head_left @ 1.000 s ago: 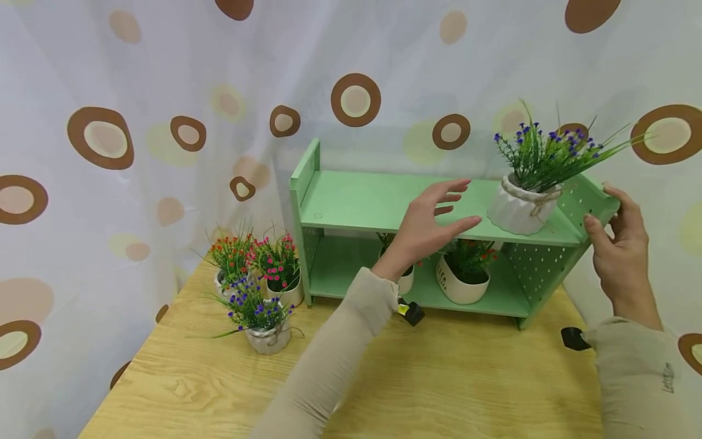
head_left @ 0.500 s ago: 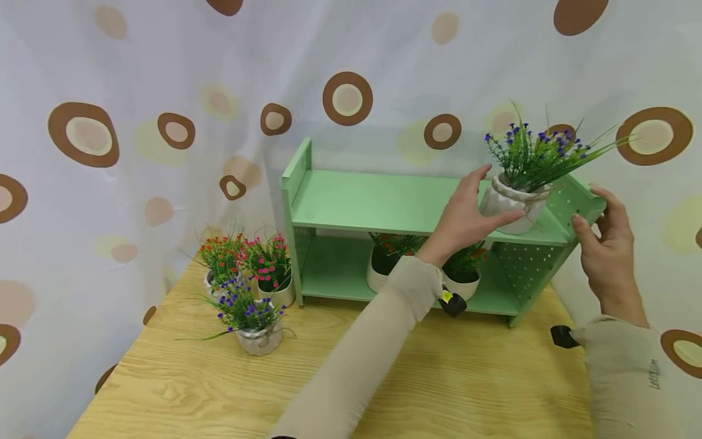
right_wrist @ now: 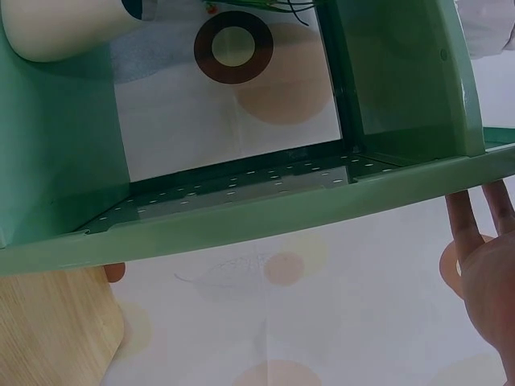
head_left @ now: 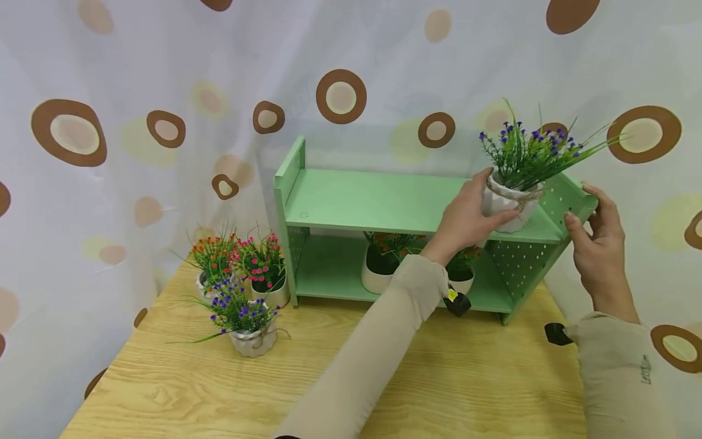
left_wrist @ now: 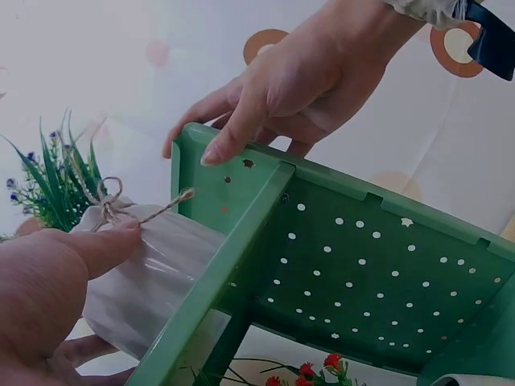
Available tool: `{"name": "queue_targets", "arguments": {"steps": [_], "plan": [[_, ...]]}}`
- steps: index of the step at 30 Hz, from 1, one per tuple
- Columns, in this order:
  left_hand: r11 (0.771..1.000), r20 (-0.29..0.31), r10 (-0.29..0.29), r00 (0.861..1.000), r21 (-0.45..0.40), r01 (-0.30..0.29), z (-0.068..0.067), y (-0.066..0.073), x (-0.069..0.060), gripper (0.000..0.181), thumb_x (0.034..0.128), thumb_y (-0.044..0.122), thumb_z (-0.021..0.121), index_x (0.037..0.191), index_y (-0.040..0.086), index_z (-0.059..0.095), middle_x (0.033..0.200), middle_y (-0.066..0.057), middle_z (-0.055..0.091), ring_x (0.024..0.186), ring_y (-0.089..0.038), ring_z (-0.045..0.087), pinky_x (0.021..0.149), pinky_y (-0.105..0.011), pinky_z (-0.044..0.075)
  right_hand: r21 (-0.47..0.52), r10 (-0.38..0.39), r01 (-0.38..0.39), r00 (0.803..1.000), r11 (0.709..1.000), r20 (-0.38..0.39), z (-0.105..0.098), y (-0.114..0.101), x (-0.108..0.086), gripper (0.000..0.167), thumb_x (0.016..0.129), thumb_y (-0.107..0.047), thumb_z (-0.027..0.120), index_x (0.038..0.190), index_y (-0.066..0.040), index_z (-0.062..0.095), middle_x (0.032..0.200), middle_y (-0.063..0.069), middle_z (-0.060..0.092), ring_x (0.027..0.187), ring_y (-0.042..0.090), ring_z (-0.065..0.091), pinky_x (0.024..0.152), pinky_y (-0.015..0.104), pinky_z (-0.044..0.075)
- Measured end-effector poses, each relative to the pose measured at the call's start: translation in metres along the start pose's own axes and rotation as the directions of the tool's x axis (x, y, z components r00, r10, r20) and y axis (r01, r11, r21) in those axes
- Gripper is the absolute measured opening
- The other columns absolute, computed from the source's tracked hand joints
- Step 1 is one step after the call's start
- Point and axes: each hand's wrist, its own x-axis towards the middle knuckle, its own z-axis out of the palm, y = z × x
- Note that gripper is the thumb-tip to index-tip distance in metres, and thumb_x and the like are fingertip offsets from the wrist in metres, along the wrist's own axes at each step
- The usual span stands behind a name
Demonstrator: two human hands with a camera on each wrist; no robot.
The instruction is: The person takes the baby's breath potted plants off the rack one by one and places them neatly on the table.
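A green two-tier shelf [head_left: 362,198] stands on the wooden table. On the right end of its top board sits a white ribbed flowerpot [head_left: 506,204] with purple flowers, grass blades and a twine bow. My left hand [head_left: 463,216] holds this pot, thumb across its front near the twine, as the left wrist view also shows; the other fingers are partly hidden by the pot. My right hand [head_left: 603,256] grips the upper corner of the right perforated side panel [left_wrist: 370,257], thumb on the inner side and fingers over the outer edge.
Two cream pots [head_left: 378,277] with red flowers stand on the lower board, one partly behind my left wrist. Left of the shelf are pots with red, pink [head_left: 269,292] and purple [head_left: 253,341] flowers on the table [head_left: 208,390]. A patterned curtain [head_left: 219,55] hangs behind.
My left hand has moved right from over the top board and closed round the white flowerpot. The right hand stays at the shelf's side panel. The head view has shifted slightly right.
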Motion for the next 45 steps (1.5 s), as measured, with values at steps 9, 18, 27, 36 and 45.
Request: {"name": "queue_targets", "arguments": {"steps": [9, 18, 27, 36, 45], "plan": [[0.999, -0.039, -0.009, 0.999, 0.037, 0.01, 0.002, -0.002, 0.001, 0.09, 0.088, 0.056, 0.078, 0.161, 0.035, 0.03, 0.154, 0.004, 0.043, 0.12, -0.014, 0.062, 0.094, -0.029, 0.056, 0.123, 0.005, -0.006, 1.0, 0.992, 0.008, 0.001, 0.001, 0.0, 0.054, 0.105, -0.002, 0.056, 0.155, -0.019, 0.046, 0.146, -0.003, 0.053, 0.126, 0.01, 0.052, 0.083, 0.005, 0.052], [0.999, -0.026, -0.001, 1.0, -0.033, 0.0, 0.001, -0.003, 0.0, 0.092, 0.0877, 0.051, 0.08, 0.16, 0.03, 0.027, 0.151, 0.005, 0.049, 0.11, -0.011, 0.065, 0.083, -0.023, 0.054, 0.109, -0.001, 0.001, 1.0, 0.994, 0.0, 0.0, 0.0, 0.002, 0.053, 0.104, -0.002, 0.055, 0.154, -0.019, 0.046, 0.147, -0.003, 0.053, 0.126, 0.01, 0.053, 0.082, 0.005, 0.052], [0.997, -0.067, -0.078, 0.995, -0.012, 0.077, -0.006, -0.005, -0.007, 0.101, 0.079, 0.056, 0.086, 0.162, 0.028, 0.034, 0.149, 0.0, 0.045, 0.116, -0.012, 0.059, 0.087, -0.022, 0.054, 0.126, -0.015, 0.014, 1.0, 0.992, 0.003, 0.001, -0.002, 0.0, 0.053, 0.104, -0.001, 0.055, 0.154, -0.017, 0.047, 0.151, -0.001, 0.051, 0.128, 0.011, 0.052, 0.083, 0.005, 0.052], [0.992, -0.071, -0.026, 0.997, -0.122, 0.017, -0.014, -0.008, -0.015, 0.092, 0.0767, 0.045, 0.091, 0.154, 0.022, 0.047, 0.141, 0.008, 0.058, 0.116, -0.005, 0.059, 0.085, -0.016, 0.053, 0.075, -0.004, 0.004, 1.0, 0.997, 0.002, 0.001, 0.0, 0.0, 0.053, 0.105, -0.003, 0.055, 0.155, -0.019, 0.046, 0.15, -0.002, 0.052, 0.128, 0.01, 0.052, 0.084, 0.005, 0.051], [0.991, -0.079, -0.001, 0.997, -0.132, -0.01, -0.023, -0.011, -0.021, 0.093, 0.0746, 0.044, 0.093, 0.154, 0.023, 0.048, 0.136, 0.008, 0.06, 0.107, -0.002, 0.059, 0.08, -0.011, 0.051, 0.16, 0.002, -0.001, 1.0, 0.987, -0.007, 0.002, -0.002, 0.0, 0.053, 0.104, 0.0, 0.055, 0.153, -0.017, 0.047, 0.145, 0.0, 0.054, 0.127, 0.012, 0.053, 0.083, 0.005, 0.052]]}}
